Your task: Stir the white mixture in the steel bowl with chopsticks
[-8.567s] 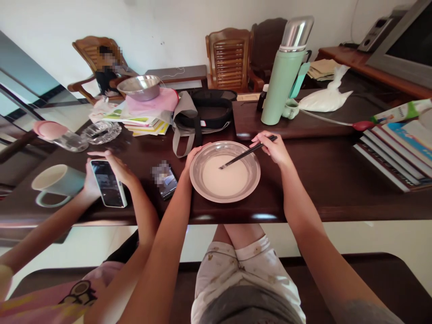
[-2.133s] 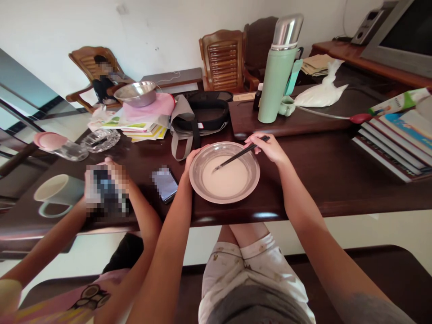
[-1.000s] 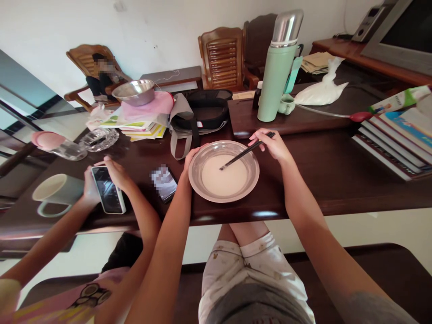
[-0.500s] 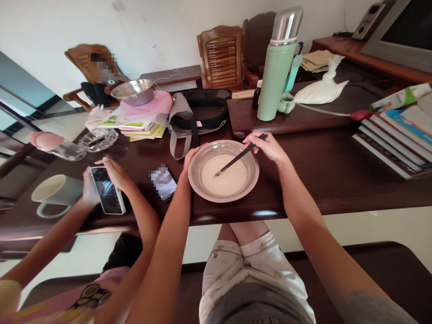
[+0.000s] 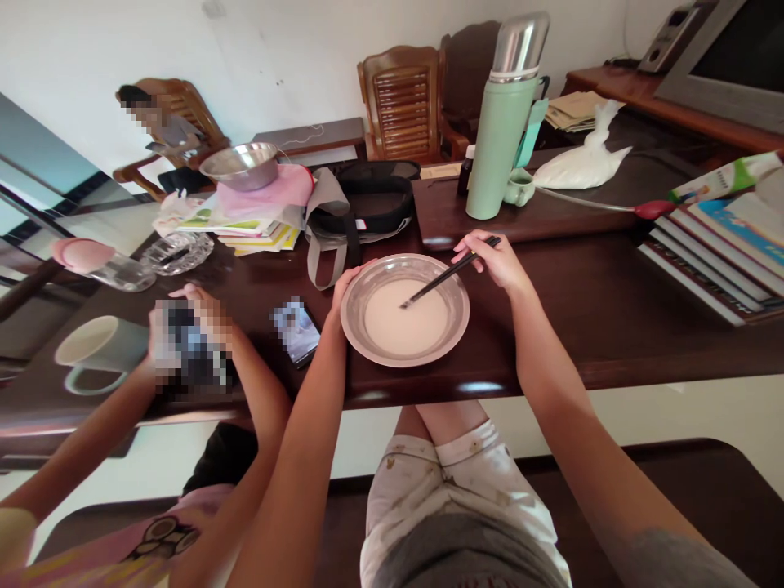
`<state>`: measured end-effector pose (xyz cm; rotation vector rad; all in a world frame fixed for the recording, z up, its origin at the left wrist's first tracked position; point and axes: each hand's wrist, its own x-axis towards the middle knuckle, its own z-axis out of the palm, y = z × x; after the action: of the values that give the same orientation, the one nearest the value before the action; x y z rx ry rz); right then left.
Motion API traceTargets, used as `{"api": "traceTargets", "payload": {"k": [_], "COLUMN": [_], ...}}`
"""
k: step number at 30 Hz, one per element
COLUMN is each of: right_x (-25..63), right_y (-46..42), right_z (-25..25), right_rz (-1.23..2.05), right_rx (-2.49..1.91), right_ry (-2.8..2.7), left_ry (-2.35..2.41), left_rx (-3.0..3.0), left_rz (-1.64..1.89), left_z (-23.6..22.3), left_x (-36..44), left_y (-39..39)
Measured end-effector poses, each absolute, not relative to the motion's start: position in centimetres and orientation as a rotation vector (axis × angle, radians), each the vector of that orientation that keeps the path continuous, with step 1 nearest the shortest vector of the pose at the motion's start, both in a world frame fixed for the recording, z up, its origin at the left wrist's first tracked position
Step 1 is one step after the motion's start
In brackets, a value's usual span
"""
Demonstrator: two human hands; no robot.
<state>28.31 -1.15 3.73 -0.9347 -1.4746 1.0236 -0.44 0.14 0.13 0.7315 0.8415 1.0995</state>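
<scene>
A wide metal bowl [image 5: 456, 327] stands on the dark wooden table near its front edge, with a smooth, pale cream liquid [image 5: 407, 322] inside. My left hand [image 5: 347, 287] grips the bowl's left rim; most of its fingers are hidden behind the bowl. Between the fingers of my right hand [image 5: 490, 257] is a pair of dark chopsticks [image 5: 444, 278], slanting down to the left over the right rim. Their tips are at the liquid's surface, near the middle of the bowl.
A phone [image 5: 297, 331] lies left of my left forearm. Beside me another person's hands [image 5: 211, 314] hold a blurred-out phone. A mug [image 5: 104, 351] is farther left. Behind the bowl stand a green thermos [image 5: 499, 147] and a bag [image 5: 373, 204]; books [image 5: 723, 253] are stacked at right.
My right hand and the chopsticks have shifted slightly right, the tips moving up and right across the liquid. My left hand and the bowl stay put. A seated person in the background now leans left.
</scene>
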Motion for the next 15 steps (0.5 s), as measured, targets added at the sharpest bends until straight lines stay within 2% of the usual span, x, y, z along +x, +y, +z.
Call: {"api": "traceTargets", "payload": {"k": [4, 10, 15], "right_x": [28.07, 28.21, 27.97], "right_y": [-1.27, -1.34, -1.35], "right_z": [3.79, 3.92, 3.79], "right_rz": [1.121, 1.011, 1.120], "right_rx": [-0.907, -0.938, -0.890], "right_ry": [-1.557, -1.475, -1.565], "left_ry": [0.865, 0.853, 0.829], "left_rx": [0.727, 0.729, 0.733], "left_rz": [1.096, 1.099, 1.097], "left_z": [0.27, 0.25, 0.23], "left_x": [-0.35, -0.33, -0.39], "left_y": [0.06, 0.00, 0.00]}}
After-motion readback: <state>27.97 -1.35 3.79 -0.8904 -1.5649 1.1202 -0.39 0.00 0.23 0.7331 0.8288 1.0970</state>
